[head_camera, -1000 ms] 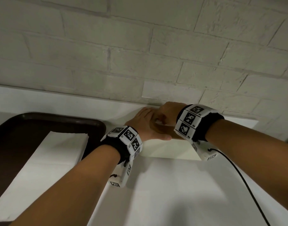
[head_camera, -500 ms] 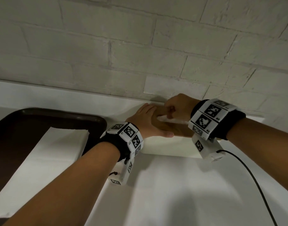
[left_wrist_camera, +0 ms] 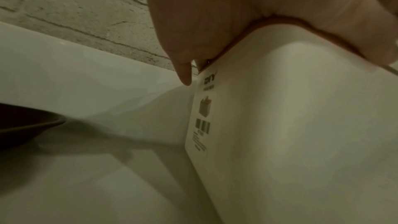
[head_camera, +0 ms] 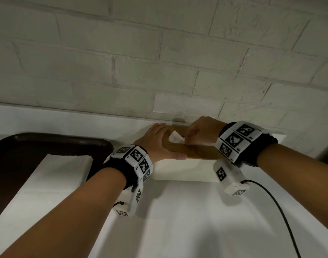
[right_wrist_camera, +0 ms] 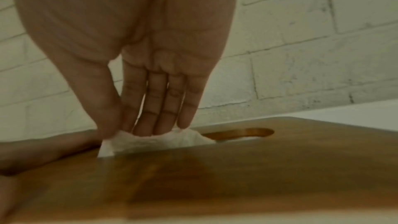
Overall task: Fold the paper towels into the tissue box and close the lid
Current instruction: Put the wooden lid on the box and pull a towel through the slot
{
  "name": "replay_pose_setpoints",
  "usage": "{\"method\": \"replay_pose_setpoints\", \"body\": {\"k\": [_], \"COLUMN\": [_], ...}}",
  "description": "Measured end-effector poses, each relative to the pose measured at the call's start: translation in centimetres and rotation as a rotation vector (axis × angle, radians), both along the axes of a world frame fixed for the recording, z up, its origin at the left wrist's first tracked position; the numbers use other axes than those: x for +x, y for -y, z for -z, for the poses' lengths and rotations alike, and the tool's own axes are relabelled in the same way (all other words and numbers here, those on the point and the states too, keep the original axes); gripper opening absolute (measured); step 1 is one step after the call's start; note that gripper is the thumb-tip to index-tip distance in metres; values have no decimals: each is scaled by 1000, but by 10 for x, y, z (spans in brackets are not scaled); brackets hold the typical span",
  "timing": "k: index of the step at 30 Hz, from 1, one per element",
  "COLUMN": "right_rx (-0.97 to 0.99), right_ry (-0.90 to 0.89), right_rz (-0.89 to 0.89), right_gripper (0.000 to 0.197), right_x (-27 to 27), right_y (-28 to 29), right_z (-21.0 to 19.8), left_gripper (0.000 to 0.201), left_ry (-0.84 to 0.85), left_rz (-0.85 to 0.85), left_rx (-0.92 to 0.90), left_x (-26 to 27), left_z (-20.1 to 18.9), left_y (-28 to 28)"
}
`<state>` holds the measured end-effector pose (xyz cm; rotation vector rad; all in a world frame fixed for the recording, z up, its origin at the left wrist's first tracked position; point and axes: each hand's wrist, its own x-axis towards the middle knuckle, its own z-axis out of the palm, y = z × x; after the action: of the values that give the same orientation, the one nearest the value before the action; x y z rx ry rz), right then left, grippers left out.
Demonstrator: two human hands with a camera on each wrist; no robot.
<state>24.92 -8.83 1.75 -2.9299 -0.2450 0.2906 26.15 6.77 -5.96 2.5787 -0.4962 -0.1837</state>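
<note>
A white tissue box (head_camera: 183,170) with a brown wooden lid (head_camera: 200,152) stands against the brick wall. The lid lies flat on the box and has an oval slot (right_wrist_camera: 239,133). A corner of white paper towel (head_camera: 175,139) sticks up out of the slot. My right hand (head_camera: 202,132) pinches that towel (right_wrist_camera: 150,140) between thumb and fingers. My left hand (head_camera: 155,144) lies flat on the lid's left end, thumb along the front edge. In the left wrist view the palm (left_wrist_camera: 237,14) presses on the box's rim above a printed label (left_wrist_camera: 203,108).
A dark brown tray (head_camera: 29,151) sits to the left on the white counter (head_camera: 187,220), holding a stack of white paper towels (head_camera: 47,183). A black cable (head_camera: 276,211) runs from my right wrist across the counter. The brick wall (head_camera: 159,53) is right behind the box.
My right hand has risen from the lid, drawing a corner of paper towel up through the slot. My left hand stays flat on the lid.
</note>
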Motion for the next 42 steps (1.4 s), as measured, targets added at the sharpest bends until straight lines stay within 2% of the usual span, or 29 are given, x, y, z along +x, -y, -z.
{"method": "replay_pose_setpoints", "body": {"k": [2,5,6,9,11,13,14,16,18,20,22,25,28,31,38,40,42], "right_rx": [76,-51,-63,-48,4,34,35,38,126,249,254,135,90,90,-199,-152,3], "right_ry": [64,121,105,41,35,51,54,62,59,45,-2,-89,-131,-127,-75,-130,-168], "right_rz": [36,84,102,113,114,104,88,61,60,38,-32,-123,-143,-149,-161,-80,44], "right_gripper": [19,34,34,31,30,29,28,28,27,27,31,37,32,24,37,36,37], "right_x": [1,2,3,6,7,8,8,9,9,9,11,14,20,23,22,28,31], "right_y": [5,11,14,25,29,31,32,33,33,28,19,6,3,8,32,38,43], "right_z": [-4,-6,-5,2,7,10,11,12,9,6,6,4,0,-5,-3,-2,0], "left_gripper": [97,66,62,68,68,57,50,38,30,21,7,14,15,22,25,25,24], "left_ry": [7,76,93,109,102,59,41,13,7,0,-6,-1,-9,-8,15,-17,-76], "left_rz": [-11,-52,-65,-155,-199,-228,-235,-232,-191,-143,-129,-137,-141,-164,-202,-225,-252], "left_rx": [-50,-86,-79,-58,26,89,52,-150,-339,-416,-432,-436,-469,-526,-593,-628,-629], "left_x": [-2,-2,-1,1,3,5,6,7,-1,-5,-7,-8,-13,-15,-14,-10,-7], "left_z": [-2,-7,-10,-22,-30,-35,-35,-33,-33,-32,-32,-32,-33,-26,-13,-13,-17], "left_y": [0,1,3,11,19,25,27,28,25,21,17,11,5,0,-2,-2,1]}}
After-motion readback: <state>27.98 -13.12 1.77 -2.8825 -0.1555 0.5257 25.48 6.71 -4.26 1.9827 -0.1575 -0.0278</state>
